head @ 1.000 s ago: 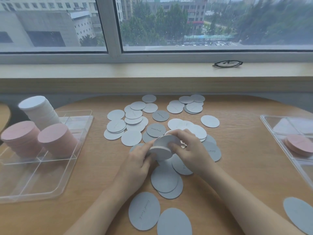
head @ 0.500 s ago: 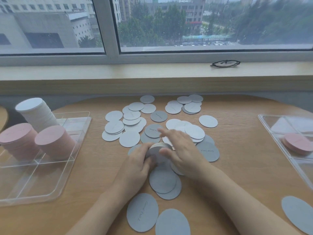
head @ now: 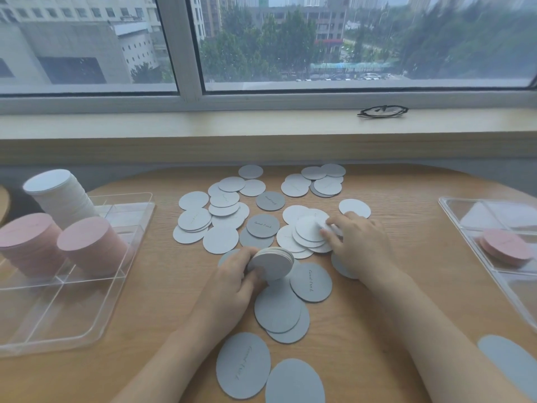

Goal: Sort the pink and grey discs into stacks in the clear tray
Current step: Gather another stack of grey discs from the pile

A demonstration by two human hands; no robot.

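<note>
An upper-floor room in a city, likely an office or study space, though nothing settles which. A wide aluminium-framed window (head: 186, 53) looks down on grey multi-storey blocks, treetops and a car park far below, under a dull sky. Beneath it runs a long pale wooden sill (head: 203, 126), where a pair of black-rimmed glasses (head: 382, 111) lies folded. Pushed up near the sill is a rounded wood-grain worktop (head: 406, 205), strewn with grey card discs (head: 277, 308) and flanked by two clear plastic compartment trays, the left tray (head: 87, 330) holding tall stacks of pink discs (head: 87, 242) and a white stack (head: 58, 193).
</note>
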